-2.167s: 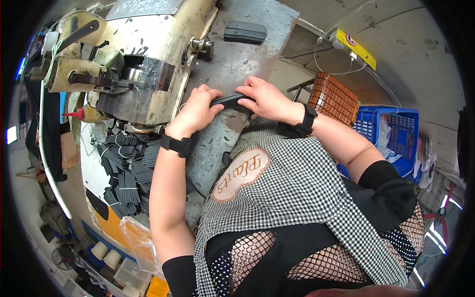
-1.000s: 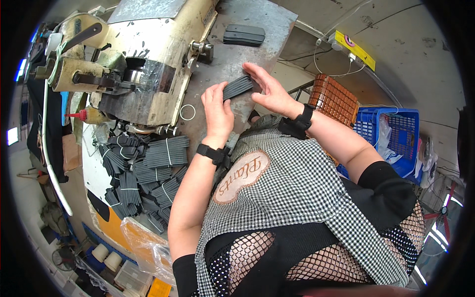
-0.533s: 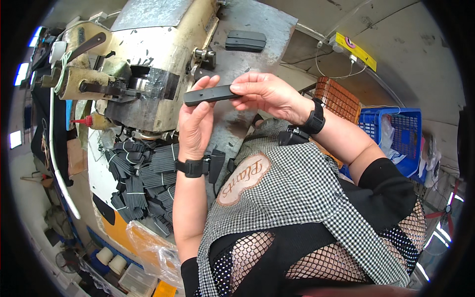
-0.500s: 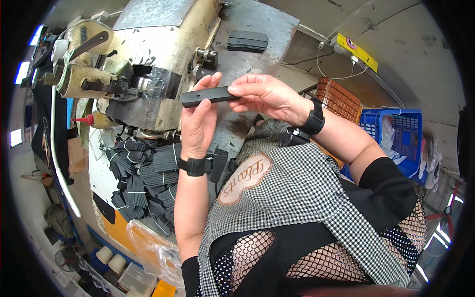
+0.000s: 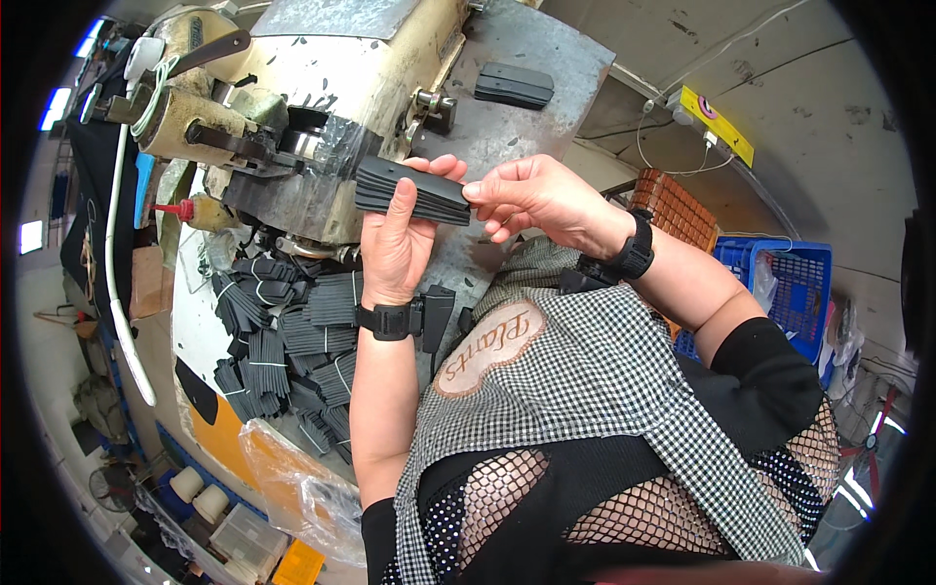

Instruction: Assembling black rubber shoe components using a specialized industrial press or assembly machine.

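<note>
A fanned stack of flat black strips (image 5: 409, 191) lies across my left hand (image 5: 398, 244), thumb over the front edge and fingers behind. The top strip has a small hole near its left end. My right hand (image 5: 551, 203) pinches the stack's right end between thumb and forefinger, its other fingers curled below. Farther off, a second neat stack of black strips (image 5: 514, 86) rests on the grey metal tabletop (image 5: 546, 39). Nearer and to the left lies a heap of black strip bundles (image 5: 292, 336), several tied with pale bands.
A cream-coloured machine (image 5: 336, 73) with worn metal parts stands beyond my left hand. Beside it is an oil bottle (image 5: 210, 213) with a red nozzle. Clear plastic film (image 5: 302, 487) hangs at the near left edge. To the right are a blue crate (image 5: 801, 292) and brown woven matting (image 5: 675, 207).
The strips, held edge to edge as a narrow block before, are now tilted and fanned so several layers show. My right hand has moved slightly right and down, still at their end.
</note>
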